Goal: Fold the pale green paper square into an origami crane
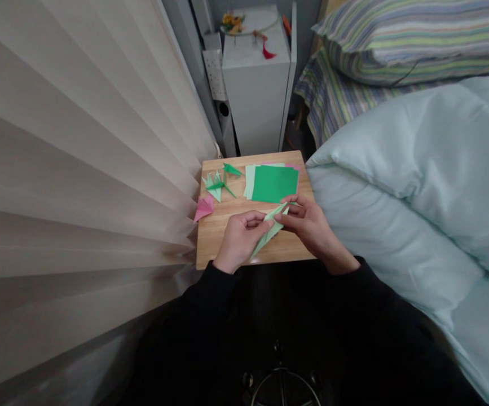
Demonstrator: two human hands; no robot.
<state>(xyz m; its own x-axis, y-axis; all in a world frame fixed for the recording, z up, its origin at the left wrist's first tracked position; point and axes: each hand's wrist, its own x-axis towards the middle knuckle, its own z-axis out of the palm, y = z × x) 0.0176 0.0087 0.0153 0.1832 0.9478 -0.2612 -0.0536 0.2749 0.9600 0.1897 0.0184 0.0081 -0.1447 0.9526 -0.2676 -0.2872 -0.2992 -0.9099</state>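
A pale green folded paper [266,239] is held between both hands above the front of a small wooden table [223,242]. My left hand [244,234] pinches its left side between thumb and fingers. At the upper right end, my right hand [305,223] grips the same paper, thumb against fingers. Just beyond lies a stack of paper sheets, a dark green sheet [275,183] on top with pale green and pink edges showing beneath. Folded green paper pieces [215,185] and a pink folded paper [204,208] rest at the table's left side.
A pleated cream curtain [100,141] hangs along the left, against the table's edge. Behind stands a white cabinet [255,96] with small ornaments on top. To the right is a bed with a pale blue quilt [396,180] and striped pillows [430,34].
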